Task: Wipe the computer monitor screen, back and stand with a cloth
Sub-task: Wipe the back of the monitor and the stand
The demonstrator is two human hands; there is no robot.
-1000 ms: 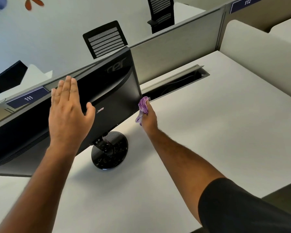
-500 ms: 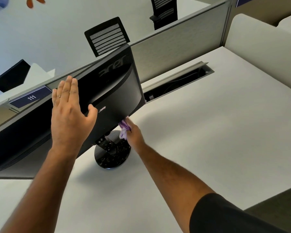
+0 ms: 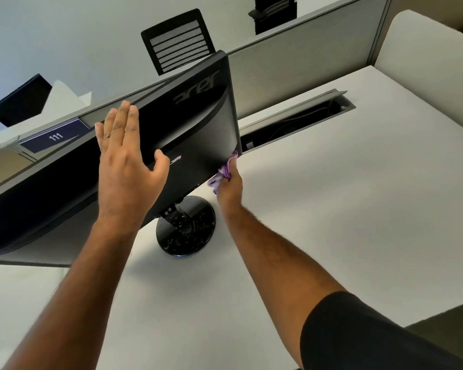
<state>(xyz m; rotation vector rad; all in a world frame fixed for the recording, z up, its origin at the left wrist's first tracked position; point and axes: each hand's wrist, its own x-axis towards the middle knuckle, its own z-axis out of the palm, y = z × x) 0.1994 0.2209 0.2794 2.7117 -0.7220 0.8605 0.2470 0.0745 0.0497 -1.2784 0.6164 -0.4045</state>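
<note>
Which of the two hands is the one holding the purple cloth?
The right hand. It grips the cloth at the monitor's lower edge, while the left hand holds nothing, its fingers straight and flat against the monitor's back.

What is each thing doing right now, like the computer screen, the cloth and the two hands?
monitor: tilted, back facing the camera.
stand: resting on the desk.
cloth: bunched, against the monitor's lower edge.
right hand: grips the cloth.
left hand: flat, fingers straight, on the monitor's back.
cable tray: lid open.
</note>
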